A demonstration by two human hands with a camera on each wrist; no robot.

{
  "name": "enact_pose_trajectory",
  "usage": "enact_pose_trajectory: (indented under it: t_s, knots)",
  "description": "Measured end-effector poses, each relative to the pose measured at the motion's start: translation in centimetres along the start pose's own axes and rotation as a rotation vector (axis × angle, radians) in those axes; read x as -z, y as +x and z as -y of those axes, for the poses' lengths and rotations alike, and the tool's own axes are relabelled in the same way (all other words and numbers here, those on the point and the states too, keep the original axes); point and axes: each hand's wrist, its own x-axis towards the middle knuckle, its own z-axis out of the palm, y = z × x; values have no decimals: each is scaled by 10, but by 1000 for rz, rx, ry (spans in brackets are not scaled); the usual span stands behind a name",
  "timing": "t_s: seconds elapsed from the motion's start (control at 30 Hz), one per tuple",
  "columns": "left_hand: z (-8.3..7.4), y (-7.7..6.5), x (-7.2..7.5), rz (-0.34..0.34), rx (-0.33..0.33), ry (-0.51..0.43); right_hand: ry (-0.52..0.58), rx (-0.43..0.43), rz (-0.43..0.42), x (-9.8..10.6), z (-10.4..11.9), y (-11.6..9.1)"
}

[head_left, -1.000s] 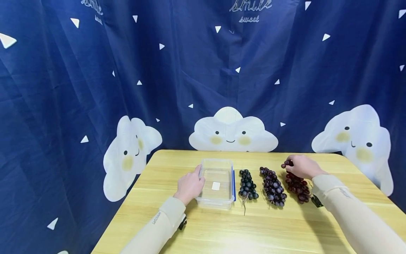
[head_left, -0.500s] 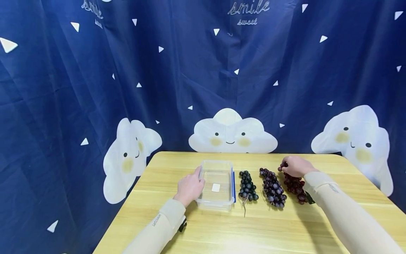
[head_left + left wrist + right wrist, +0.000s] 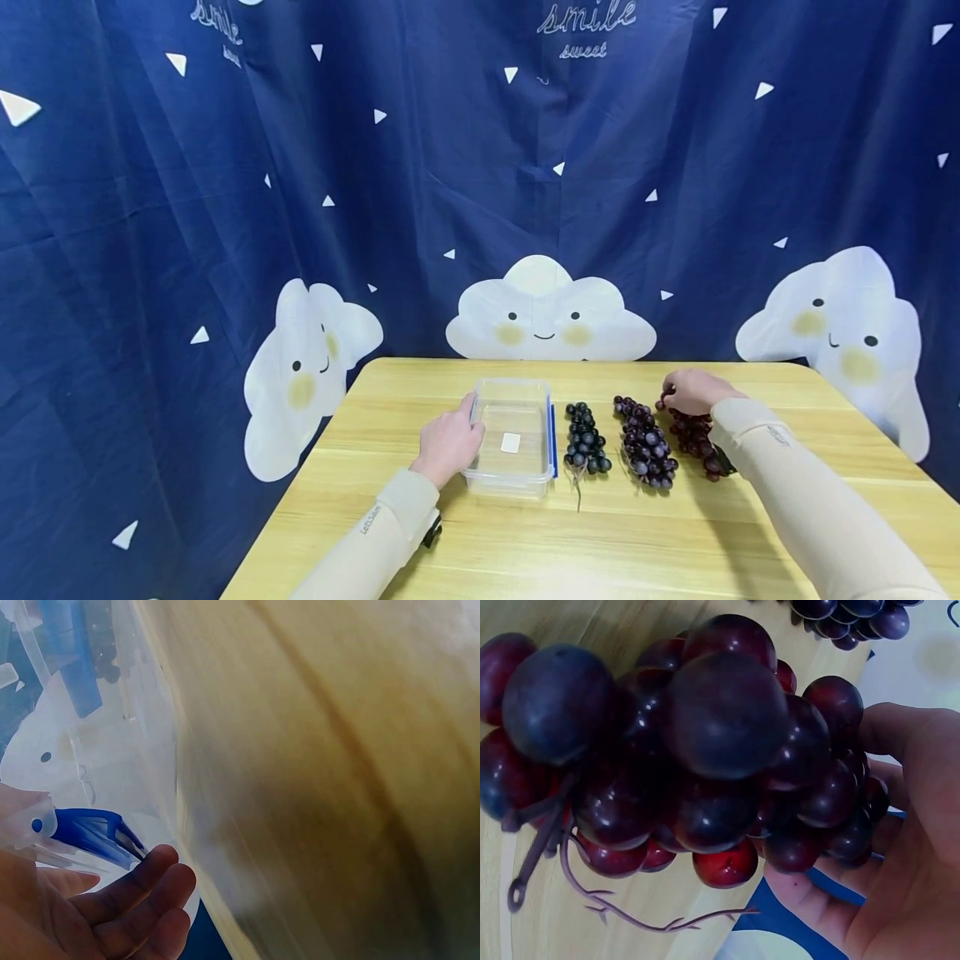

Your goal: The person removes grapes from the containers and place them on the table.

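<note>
A clear plastic food container (image 3: 510, 479) stands on the table, with blue latches on its sides. My left hand (image 3: 446, 442) grips its left wall. In the left wrist view, the fingers (image 3: 142, 900) lie loosely bent beside a blue latch (image 3: 86, 829). At the far right, my right hand (image 3: 697, 392) holds the far end of a bunch of dark red grapes (image 3: 693, 433). Close up in the right wrist view, thumb and fingers surround that end of the grape bunch (image 3: 727, 712), whose stem and tendril point away from the hand. The sleeve covers part of the bunch.
Between container and right hand lie a blackish-green grape bunch (image 3: 587, 442) and a purple grape bunch (image 3: 647, 442), side by side. The wooden table (image 3: 540, 550) ends at the back against a dark blue curtain (image 3: 480, 167) with clouds.
My right hand has moved slightly left, and the far end of the red grape bunch has shifted left with it. My left hand and the container have stayed in place.
</note>
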Motion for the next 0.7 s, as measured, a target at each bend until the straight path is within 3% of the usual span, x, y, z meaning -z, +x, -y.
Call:
enact_pose_trajectory:
  t_s: [0.7]
  knots:
    - [1, 2, -3, -4, -11, -2, 69, 47, 86, -8, -11, -5]
